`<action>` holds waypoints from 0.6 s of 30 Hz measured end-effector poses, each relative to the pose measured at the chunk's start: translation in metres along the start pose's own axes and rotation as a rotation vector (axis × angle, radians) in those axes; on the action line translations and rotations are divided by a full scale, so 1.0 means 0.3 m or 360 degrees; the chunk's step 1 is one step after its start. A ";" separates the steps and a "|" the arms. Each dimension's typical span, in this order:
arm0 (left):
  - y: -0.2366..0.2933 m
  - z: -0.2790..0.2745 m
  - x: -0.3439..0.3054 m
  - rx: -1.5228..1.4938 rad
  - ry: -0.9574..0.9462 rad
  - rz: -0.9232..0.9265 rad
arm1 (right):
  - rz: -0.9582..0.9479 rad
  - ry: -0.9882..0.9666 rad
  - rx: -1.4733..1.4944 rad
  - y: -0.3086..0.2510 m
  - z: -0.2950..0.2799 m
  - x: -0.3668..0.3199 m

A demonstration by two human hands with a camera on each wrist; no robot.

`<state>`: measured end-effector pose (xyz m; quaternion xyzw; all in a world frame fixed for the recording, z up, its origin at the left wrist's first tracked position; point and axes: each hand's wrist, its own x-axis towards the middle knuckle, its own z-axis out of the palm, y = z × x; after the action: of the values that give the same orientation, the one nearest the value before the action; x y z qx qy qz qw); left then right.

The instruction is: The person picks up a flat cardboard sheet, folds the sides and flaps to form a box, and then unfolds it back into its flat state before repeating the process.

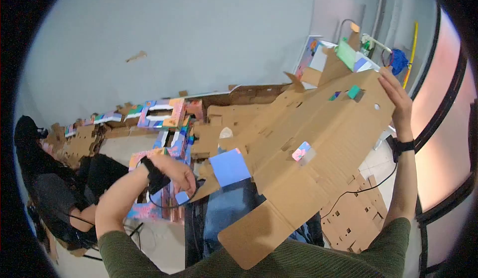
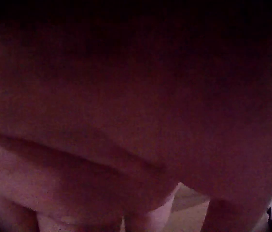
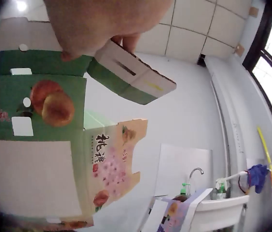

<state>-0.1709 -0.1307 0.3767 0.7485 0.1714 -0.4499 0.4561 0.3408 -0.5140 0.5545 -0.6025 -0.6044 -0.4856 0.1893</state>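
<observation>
A large flattened cardboard box (image 1: 298, 143), plain brown on the side facing me, slants across my lap, with cut slots and folded flaps. My right hand (image 1: 398, 101) grips its upper right corner. In the right wrist view, the box's printed side (image 3: 54, 106) shows green with peaches, and the right hand (image 3: 107, 24) is at its top edge beside a folded flap (image 3: 131, 72). On the other side, my left hand (image 1: 174, 173) has bent fingers pinching at a small blue-faced cardboard flap (image 1: 182, 197). The left hand (image 2: 126, 145) nearly fills its dark wrist view.
A blue panel (image 1: 230, 167) stands by my knees. Printed boxes (image 1: 162, 113) and brown cardboard (image 1: 234, 118) lie along the wall. Another person (image 1: 64, 178) sits at left. More flat cardboard (image 1: 353, 218) lies on the floor at right. A sink (image 3: 218, 212) is beyond. A cable (image 1: 358, 191) runs from my right wrist.
</observation>
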 end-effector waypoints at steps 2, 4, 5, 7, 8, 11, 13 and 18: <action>-0.038 -0.057 0.052 0.0190 -0.0029 0.0231 | 0.0053 -0.0063 0.0111 -0.003 -0.009 -0.021; -0.005 -0.115 0.083 0.0346 0.0013 0.0246 | 0.0130 -0.0081 0.0241 0.030 0.001 -0.064; 0.095 -0.107 0.051 0.0201 0.0094 -0.0033 | 0.0055 -0.0047 0.0273 0.028 0.003 -0.065; 0.171 -0.132 0.036 -0.0089 0.0186 -0.0040 | 0.0004 0.0023 0.0252 0.036 0.009 -0.074; 0.206 -0.159 0.022 -0.0009 0.0206 -0.0023 | 0.0020 0.0046 0.0205 0.040 0.010 -0.085; 0.278 -0.343 -0.036 0.0318 0.0563 0.0130 | 0.0048 0.0021 0.0129 0.064 0.009 -0.119; 0.323 -0.490 -0.075 0.0004 0.1054 0.0478 | 0.0055 0.0002 0.0160 0.071 0.025 -0.132; 0.416 -0.718 -0.213 0.0186 0.2180 0.0636 | 0.0215 -0.0255 0.0081 0.032 0.049 -0.155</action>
<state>-0.0104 -0.0063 0.5342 0.9031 0.2545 0.2048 0.2788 0.3643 -0.5292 0.5133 -0.6738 -0.5878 -0.4064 0.1879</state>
